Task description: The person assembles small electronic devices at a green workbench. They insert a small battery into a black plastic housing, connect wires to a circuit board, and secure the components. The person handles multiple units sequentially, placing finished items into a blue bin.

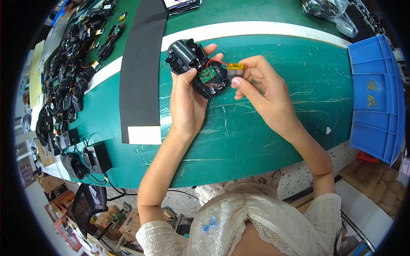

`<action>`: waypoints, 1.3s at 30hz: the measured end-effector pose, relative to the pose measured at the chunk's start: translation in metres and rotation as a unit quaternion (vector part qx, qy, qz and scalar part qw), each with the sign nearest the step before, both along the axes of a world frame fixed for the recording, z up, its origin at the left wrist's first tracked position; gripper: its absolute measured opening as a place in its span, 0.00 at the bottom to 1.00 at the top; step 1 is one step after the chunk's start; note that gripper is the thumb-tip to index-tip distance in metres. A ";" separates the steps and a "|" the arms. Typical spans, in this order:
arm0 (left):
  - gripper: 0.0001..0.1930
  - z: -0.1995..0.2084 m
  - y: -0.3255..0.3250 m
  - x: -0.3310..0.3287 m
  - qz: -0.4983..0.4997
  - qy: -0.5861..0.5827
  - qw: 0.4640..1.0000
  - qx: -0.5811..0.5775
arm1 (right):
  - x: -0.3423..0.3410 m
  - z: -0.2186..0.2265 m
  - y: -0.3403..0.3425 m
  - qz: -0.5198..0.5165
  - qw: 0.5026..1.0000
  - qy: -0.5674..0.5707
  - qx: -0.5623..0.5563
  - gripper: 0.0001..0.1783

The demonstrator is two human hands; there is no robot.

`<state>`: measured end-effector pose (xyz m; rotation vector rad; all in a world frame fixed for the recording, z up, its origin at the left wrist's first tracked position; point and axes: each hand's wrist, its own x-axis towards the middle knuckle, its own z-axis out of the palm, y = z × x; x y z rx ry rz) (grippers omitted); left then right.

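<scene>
1. Left hand (188,100) closed around an open black plastic housing with a moulded cylinder (184,53), held above the desk; thumb rests near the small green circuit board (208,75) inside.
2. Right hand (271,89), apart from the left, pinches a small silver block battery with a yellow taped end (235,70) between thumb and fingers, just beside the housing.
3. Progress, my judgement: board appears fitted, and a thin red wire (220,61) seems to link it to the battery. Battery lies outside; housing not closed. Joints too small to check.
4. Surface: scratched green desk (256,132), long black mat (143,72), heap of black wired units (66,85) at far left.
5. Room: stacked blue plastic bins (371,96) at right; speckled floor (173,196) and brown cardboard boxes (133,224) below.
</scene>
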<state>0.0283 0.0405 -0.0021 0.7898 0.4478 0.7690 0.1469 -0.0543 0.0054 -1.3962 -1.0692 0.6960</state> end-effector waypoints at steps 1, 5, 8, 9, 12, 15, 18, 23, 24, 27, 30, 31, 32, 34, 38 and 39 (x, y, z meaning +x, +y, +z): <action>0.21 0.000 -0.001 0.000 -0.003 0.000 1.000 0.001 | -0.001 0.000 0.000 -0.001 1.000 0.001 -0.001 0.08; 0.21 0.001 -0.005 0.002 -0.009 0.002 1.000 0.025 | -0.003 0.001 -0.002 -0.010 1.000 -0.009 -0.014 0.08; 0.21 0.000 -0.007 0.002 -0.015 0.001 0.999 0.047 | -0.002 0.003 -0.003 -0.018 0.999 -0.038 -0.032 0.08; 0.20 -0.001 -0.007 0.002 -0.011 -0.008 0.998 0.057 | -0.002 0.003 -0.003 -0.021 0.998 -0.050 -0.038 0.08; 0.20 -0.002 -0.007 0.003 0.003 -0.028 0.997 0.078 | -0.002 0.003 -0.003 -0.027 0.997 -0.065 -0.034 0.07; 0.21 0.000 -0.006 0.003 0.016 -0.034 0.995 0.089 | -0.005 0.001 -0.003 -0.023 0.999 -0.044 0.002 0.07; 0.22 0.000 -0.009 0.002 0.024 -0.029 0.993 0.111 | -0.005 0.003 -0.004 -0.027 0.998 -0.060 -0.010 0.07; 0.24 -0.002 -0.011 0.002 0.037 -0.011 0.989 0.142 | -0.008 -0.003 -0.004 -0.041 0.995 -0.092 -0.004 0.07; 0.24 -0.001 -0.011 0.001 0.036 -0.010 0.989 0.144 | -0.009 -0.004 -0.004 -0.043 0.994 -0.100 0.003 0.07; 0.24 -0.001 -0.012 0.002 0.037 -0.005 0.988 0.153 | -0.010 -0.004 -0.004 -0.051 0.994 -0.101 -0.003 0.06; 0.25 -0.003 -0.012 0.003 0.042 0.003 0.987 0.158 | -0.010 -0.002 -0.004 -0.052 0.995 -0.083 -0.024 0.06; 0.25 -0.004 -0.012 0.004 0.041 0.004 0.987 0.154 | -0.010 -0.002 -0.004 -0.050 0.995 -0.081 -0.030 0.06; 0.26 -0.004 -0.012 0.004 0.040 0.006 0.988 0.149 | -0.009 -0.003 -0.003 -0.049 0.995 -0.079 -0.036 0.06; 0.26 -0.005 -0.013 0.005 0.045 0.002 0.989 0.142 | -0.009 -0.006 -0.002 -0.051 0.995 -0.085 -0.030 0.06; 0.26 -0.003 -0.016 0.006 0.046 -0.004 0.990 0.136 | -0.010 -0.011 -0.002 -0.062 0.992 -0.113 -0.010 0.06; 0.26 -0.004 -0.016 0.006 0.045 -0.006 0.989 0.143 | -0.011 -0.012 -0.003 -0.062 0.991 -0.118 -0.012 0.06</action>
